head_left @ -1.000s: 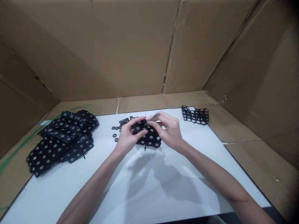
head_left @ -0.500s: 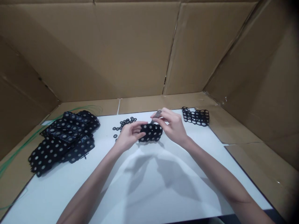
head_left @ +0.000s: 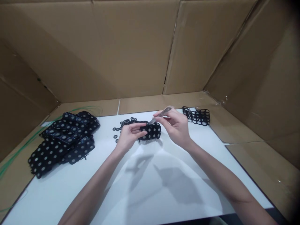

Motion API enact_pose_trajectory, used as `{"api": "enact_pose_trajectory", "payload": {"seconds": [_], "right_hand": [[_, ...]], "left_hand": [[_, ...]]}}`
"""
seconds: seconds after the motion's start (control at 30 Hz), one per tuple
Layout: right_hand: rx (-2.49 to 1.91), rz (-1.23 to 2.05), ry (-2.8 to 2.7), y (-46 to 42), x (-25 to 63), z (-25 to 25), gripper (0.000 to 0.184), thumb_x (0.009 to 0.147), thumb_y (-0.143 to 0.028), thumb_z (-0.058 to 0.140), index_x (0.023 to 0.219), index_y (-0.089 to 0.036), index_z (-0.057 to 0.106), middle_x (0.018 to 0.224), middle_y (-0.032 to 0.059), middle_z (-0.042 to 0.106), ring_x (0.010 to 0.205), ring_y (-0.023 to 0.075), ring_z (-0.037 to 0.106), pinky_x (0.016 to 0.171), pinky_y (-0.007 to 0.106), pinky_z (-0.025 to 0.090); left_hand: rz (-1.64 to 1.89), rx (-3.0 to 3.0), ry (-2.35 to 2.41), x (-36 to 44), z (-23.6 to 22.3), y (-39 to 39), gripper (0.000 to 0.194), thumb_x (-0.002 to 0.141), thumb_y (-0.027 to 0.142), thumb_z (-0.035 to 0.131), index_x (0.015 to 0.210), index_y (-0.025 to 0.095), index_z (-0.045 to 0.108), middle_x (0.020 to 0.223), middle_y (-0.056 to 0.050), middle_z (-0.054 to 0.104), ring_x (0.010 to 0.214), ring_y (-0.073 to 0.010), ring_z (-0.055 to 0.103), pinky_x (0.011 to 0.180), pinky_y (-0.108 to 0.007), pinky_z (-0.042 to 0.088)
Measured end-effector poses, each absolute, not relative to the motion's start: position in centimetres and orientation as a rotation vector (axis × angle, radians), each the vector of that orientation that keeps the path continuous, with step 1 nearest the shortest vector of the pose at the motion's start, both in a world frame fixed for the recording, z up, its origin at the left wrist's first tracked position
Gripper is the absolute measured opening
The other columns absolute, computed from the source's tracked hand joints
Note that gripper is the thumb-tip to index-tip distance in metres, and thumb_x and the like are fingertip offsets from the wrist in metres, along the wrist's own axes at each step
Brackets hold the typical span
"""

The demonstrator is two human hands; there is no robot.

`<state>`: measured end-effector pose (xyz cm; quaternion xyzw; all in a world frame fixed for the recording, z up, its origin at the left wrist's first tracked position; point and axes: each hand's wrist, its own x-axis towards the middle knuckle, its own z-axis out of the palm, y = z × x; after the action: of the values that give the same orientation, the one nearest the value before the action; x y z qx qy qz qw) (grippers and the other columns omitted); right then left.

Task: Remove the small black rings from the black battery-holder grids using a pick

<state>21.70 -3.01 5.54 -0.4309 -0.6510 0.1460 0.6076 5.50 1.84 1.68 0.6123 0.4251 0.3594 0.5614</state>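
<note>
Black and dotted with pale rounds, the sheet (head_left: pixel 154 131) is near the middle of the white board (head_left: pixel 51 193), between the person's two hands. What shows of it is curved like a short roll, its long axis running left to right, with the right end free and facing the right forearm's side. The left hand (head_left: pixel 128 136) pinches its left end, fingers along the upper edge and thumb on the near face. The right hand (head_left: pixel 177 126) pinches a slim grey tool (head_left: pixel 166 111) between thumb and fingertips. This tool slants down to the left, its narrow tip at the sheet's upper edge; whether the tip touches or sits just behind cannot be told.

The left fingers cover the sheet's left end, and its far side and underside are out of sight. Part of the tool is hidden by the right fingers, so its kind is hard to make out. Loose discs (head_left: pixel 125 121) lie beyond the left hand, some hidden behind it. A dotted pile (head_left: pixel 62 140) lies well to the left, a black mesh (head_left: pixel 197 116) to the right. Green strands (head_left: pixel 14 157) are cut off at the left border, both forearms at the bottom.
</note>
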Motion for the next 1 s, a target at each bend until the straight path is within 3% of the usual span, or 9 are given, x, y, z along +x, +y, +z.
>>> {"api": "enact_pose_trajectory", "payload": {"seconds": [0.17,0.37,0.7,1.0], "right_hand": [[-0.968,0.330,-1.584,-2.8,21.9,5.3,0.011,0.080,-0.017,0.055,0.078,-0.021,0.065,0.081,0.0016,0.062,0.076,0.0122,0.058,0.059,0.023,0.051],[-1.003,0.297,-1.555,-3.0,21.7,5.2,0.010,0.080,-0.018,0.055,0.077,-0.020,0.064,0.079,0.0020,0.062,0.074,0.0133,0.059,0.055,0.024,0.049],[-0.997,0.363,-1.516,-3.1,21.7,5.6,0.009,0.079,-0.018,0.056,0.077,-0.020,0.064,0.080,0.0015,0.062,0.075,0.0128,0.059,0.057,0.023,0.052],[-0.992,0.371,-1.516,-3.2,21.6,5.5,0.010,0.079,-0.018,0.056,0.074,-0.020,0.064,0.079,0.0011,0.062,0.075,0.0130,0.058,0.056,0.023,0.051]], "left_hand": [[0.875,1.432,1.046,5.9,2.2,1.3,0.039,0.058,0.021,0.072,0.096,0.014,0.068,0.096,-0.008,0.069,0.082,-0.0186,0.063,0.080,-0.029,0.046],[0.916,1.427,1.021,6.1,2.8,0.6,0.037,0.060,0.021,0.071,0.096,0.017,0.068,0.078,-0.003,0.069,0.061,-0.0112,0.060,0.063,-0.023,0.047],[0.882,1.444,0.955,5.9,2.9,0.6,0.039,0.060,0.022,0.071,0.098,0.016,0.067,0.044,0.007,0.045,0.043,-0.0040,0.035,0.048,-0.019,0.034],[0.882,1.536,0.940,5.7,2.9,0.7,0.037,0.062,0.024,0.069,0.099,0.019,0.068,0.040,0.008,0.037,0.041,-0.0054,0.027,0.044,-0.022,0.026]]}}
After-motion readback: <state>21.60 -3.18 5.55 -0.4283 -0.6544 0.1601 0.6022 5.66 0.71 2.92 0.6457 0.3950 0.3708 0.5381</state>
